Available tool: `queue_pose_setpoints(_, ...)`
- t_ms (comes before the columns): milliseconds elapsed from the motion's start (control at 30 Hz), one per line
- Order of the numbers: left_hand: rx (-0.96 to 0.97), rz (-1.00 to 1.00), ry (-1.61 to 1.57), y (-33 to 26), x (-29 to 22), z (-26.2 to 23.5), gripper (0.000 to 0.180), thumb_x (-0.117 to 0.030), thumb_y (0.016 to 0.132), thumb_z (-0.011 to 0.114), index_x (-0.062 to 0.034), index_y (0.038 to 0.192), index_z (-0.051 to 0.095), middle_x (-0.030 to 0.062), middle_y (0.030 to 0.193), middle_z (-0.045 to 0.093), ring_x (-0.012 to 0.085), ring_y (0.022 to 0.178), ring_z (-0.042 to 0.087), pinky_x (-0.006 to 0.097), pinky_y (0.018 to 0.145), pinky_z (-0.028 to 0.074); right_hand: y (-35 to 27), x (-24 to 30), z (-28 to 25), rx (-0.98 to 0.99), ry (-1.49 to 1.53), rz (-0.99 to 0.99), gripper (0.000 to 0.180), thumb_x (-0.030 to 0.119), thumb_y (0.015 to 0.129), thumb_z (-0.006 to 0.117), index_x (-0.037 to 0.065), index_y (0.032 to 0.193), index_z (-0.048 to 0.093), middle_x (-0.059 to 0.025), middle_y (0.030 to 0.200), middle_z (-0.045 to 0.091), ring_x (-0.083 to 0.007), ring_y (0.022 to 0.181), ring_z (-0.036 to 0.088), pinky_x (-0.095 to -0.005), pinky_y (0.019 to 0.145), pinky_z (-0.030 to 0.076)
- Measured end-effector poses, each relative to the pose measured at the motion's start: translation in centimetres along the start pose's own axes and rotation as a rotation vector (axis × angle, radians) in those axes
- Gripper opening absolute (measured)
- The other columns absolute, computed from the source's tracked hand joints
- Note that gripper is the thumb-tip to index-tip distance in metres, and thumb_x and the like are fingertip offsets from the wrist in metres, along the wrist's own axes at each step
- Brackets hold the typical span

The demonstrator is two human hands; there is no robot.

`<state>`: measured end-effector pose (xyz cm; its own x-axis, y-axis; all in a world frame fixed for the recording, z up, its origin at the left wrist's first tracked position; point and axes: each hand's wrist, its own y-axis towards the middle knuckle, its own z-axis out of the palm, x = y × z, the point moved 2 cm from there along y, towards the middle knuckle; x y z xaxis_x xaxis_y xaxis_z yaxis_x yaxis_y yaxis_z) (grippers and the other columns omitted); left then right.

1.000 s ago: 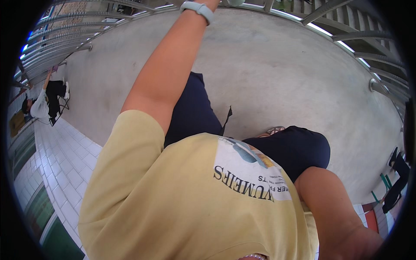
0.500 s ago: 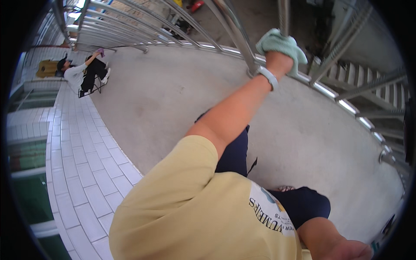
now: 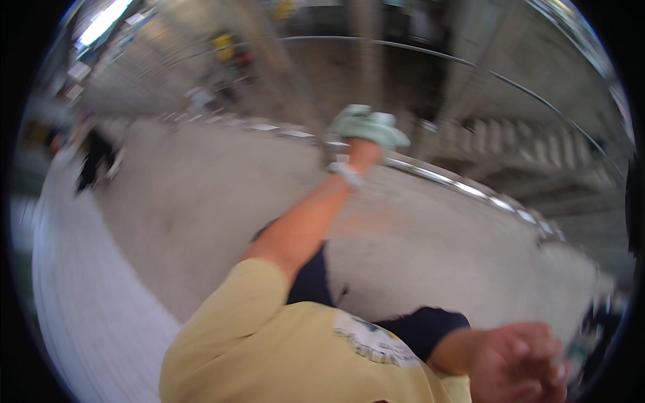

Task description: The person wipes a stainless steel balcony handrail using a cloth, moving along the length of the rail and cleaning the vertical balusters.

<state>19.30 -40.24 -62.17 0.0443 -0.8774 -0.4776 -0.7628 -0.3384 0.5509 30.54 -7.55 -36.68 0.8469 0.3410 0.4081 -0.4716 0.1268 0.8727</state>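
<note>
My left arm reaches forward, and a pale green cloth [image 3: 366, 125] is bunched over my left hand [image 3: 365, 150]. The fingers are hidden under the cloth, which is wrapped against an upright metal railing post [image 3: 366, 60]. A pale band [image 3: 347, 174] circles that wrist. Low on the right, beside my knee, my right hand [image 3: 517, 363] is raised with its fingers loosely bent and somewhat apart. Nothing shows in it, though motion blurs its edges.
The metal railing curves around the grey concrete floor [image 3: 195, 201]; stairs [image 3: 517, 141] lie beyond it. White tiles [image 3: 94, 269] run along the left. A person in dark trousers [image 3: 97, 158] sits at the far left. Blurred dark and greenish things [image 3: 591, 342] are at the right edge.
My view has swung and blurred, so the railing stands lower in it. The cloth-covered hand stays at a post. My right hand has come up further into view.
</note>
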Motion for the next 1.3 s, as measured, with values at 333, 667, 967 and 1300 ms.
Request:
queue_pose_setpoints(333, 0.404, -0.336, -0.794, 0.9, -2.2, -4.1, 0.01, -0.007, 0.079, 0.055, -0.0016, 0.081, 0.064, 0.0066, 0.073, 0.063, 0.0194, 0.072, 0.063, 0.03, 0.062, 0.05, -9.3, -8.3, -0.6, 0.201, -0.258, 0.749, 0.024, 0.0, 0.083, 0.057, 0.004, 0.107, 0.057, -0.0068, 0.083, 0.058, -0.0131, 0.061, 0.055, -0.0251, 0.054, 0.043)
queue_pose_setpoints(667, 0.44, -0.415, -0.669, 0.8, -3.8, -2.3, 0.02, -0.008, 0.076, 0.061, -0.0101, 0.066, 0.044, -0.0022, 0.066, 0.044, 0.009, 0.061, 0.045, 0.023, 0.053, 0.036, -15.7, -11.8, -1.9, 0.747, -0.463, 0.685, 0.007, 0.011, 0.081, 0.056, 0.005, 0.084, 0.057, -0.0148, 0.079, 0.06, -0.0365, 0.071, 0.059, -0.0458, 0.063, 0.047)
queue_pose_setpoints(967, 0.499, -0.639, -1.019, 1.5, 0.3, -1.8, 0.009, -0.009, 0.079, 0.059, -0.0052, 0.071, 0.055, 0.0016, 0.067, 0.053, 0.0145, 0.061, 0.053, 0.026, 0.055, 0.042, -16.4, -11.4, -1.7, 1.034, -0.505, 0.74, 0.012, 0.014, 0.081, 0.055, 0.003, 0.077, 0.055, -0.0156, 0.075, 0.059, -0.0366, 0.071, 0.059, -0.0469, 0.063, 0.047)
queue_pose_setpoints(1300, 0.474, -0.513, -0.909, 0.7, -0.6, -2.1, 0.023, -0.01, 0.081, 0.053, 0.0041, 0.095, 0.064, 0.0106, 0.081, 0.064, 0.02, 0.074, 0.063, 0.027, 0.063, 0.05, -17.7, -12.1, -1.7, 1.106, -0.531, 0.755, 0.013, 0.013, 0.079, 0.057, 0.0, 0.078, 0.056, -0.0171, 0.075, 0.06, -0.0368, 0.073, 0.06, -0.0462, 0.064, 0.048)
